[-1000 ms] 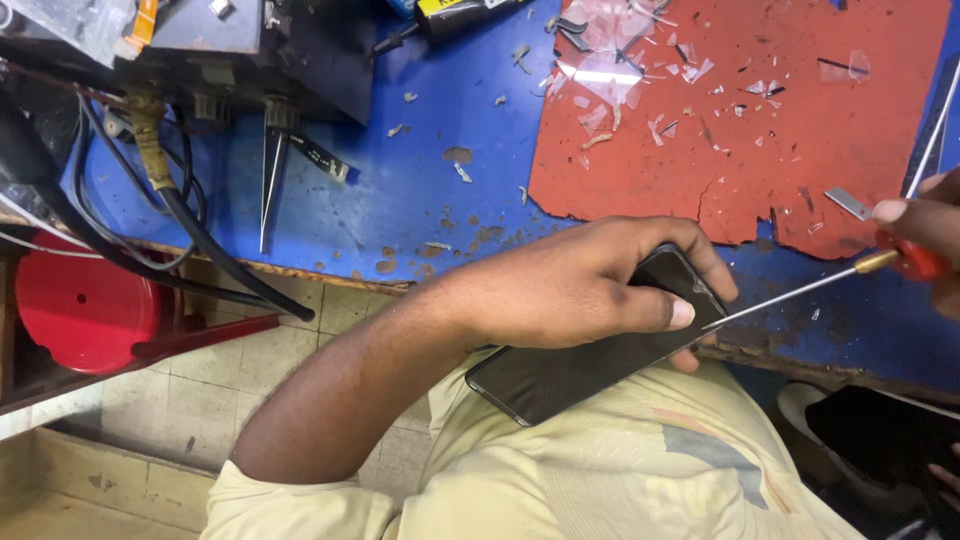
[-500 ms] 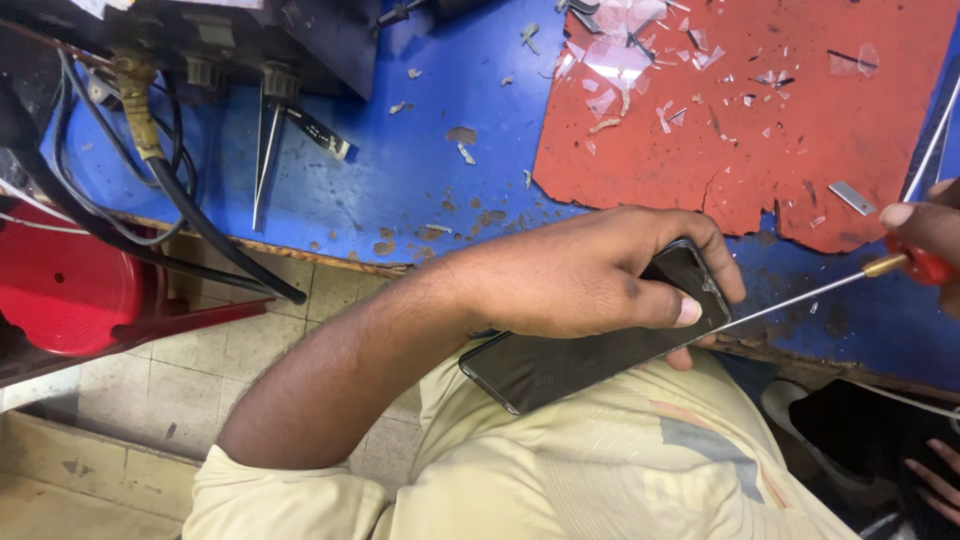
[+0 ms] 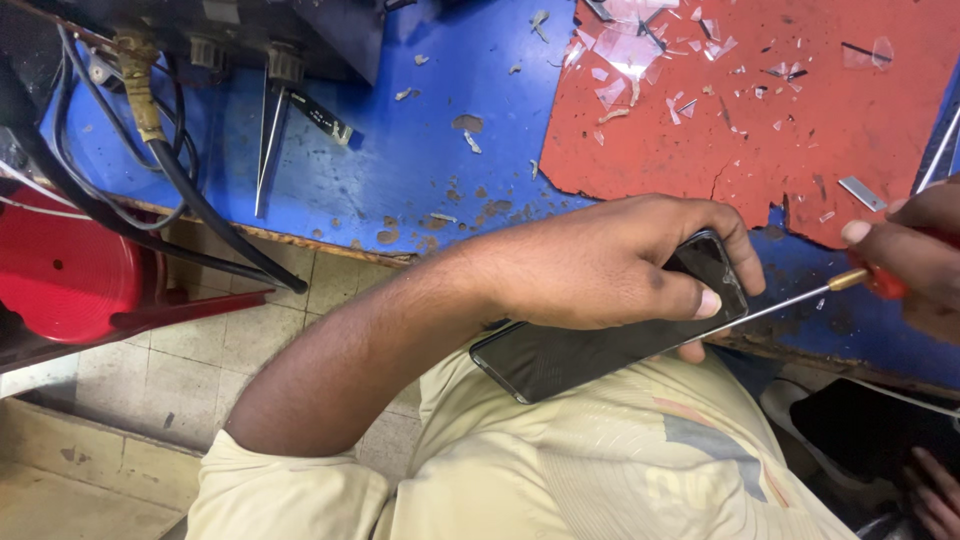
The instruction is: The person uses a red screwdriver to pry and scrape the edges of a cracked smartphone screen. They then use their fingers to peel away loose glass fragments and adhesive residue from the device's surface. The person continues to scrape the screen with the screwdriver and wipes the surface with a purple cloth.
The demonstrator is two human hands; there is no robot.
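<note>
the left hand (image 3: 610,265) sits in the middle of the frame, fingers curled over the top of a dark phone (image 3: 590,350) and thumb pressed along its near edge, so it is clamped firmly around the phone. the phone lies tilted, its upper end toward the right of centre at the edge of the blue workbench (image 3: 400,150), its lower end over the person's pale yellow shirt (image 3: 620,470) in the lower middle.

at the right edge of the frame the right hand (image 3: 915,260) is closed around the red handle of a screwdriver (image 3: 800,297); the thin metal shaft runs leftward and its tip meets the phone's upper end, just by the left thumb.

a worn red mat (image 3: 760,110) strewn with clear shards covers the upper right of the bench. tweezers (image 3: 268,140) lie in the upper left beside black cables (image 3: 190,200). a red round stool (image 3: 60,270) stands at the far left over tiled floor.
</note>
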